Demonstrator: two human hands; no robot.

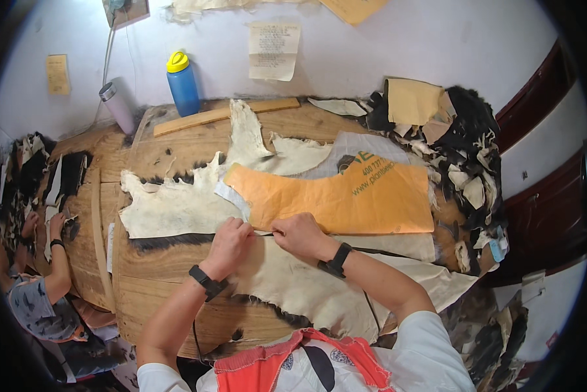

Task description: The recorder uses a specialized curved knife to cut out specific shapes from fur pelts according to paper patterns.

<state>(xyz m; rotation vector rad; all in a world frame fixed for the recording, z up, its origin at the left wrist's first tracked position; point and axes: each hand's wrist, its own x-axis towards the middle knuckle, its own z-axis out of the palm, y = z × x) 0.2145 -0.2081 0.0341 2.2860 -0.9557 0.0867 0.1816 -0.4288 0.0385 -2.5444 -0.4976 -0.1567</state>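
In the middle of the table, my left hand (230,243) and my right hand (301,235) are closed close together. They pinch the edge of a fur hide (293,287), pale skin side up, with dark fur along its borders. A thin dark line of fur shows between my fingers; the fingertips are partly hidden. Beyond my right hand lies an orange paper pattern (333,199) with a curved outline. Another pale hide piece (176,206) with ragged edges spreads left of it. A thin whitish sheet (368,147) lies partly under the pattern.
A blue bottle (184,88) with yellow lid, a pink flask (117,108) and a wooden strip (225,116) are at the back. Fur scraps (467,150) are heaped at the right. At the left, another person's hands (57,225) handle fur strips; a wooden slat (100,238) lies nearby.
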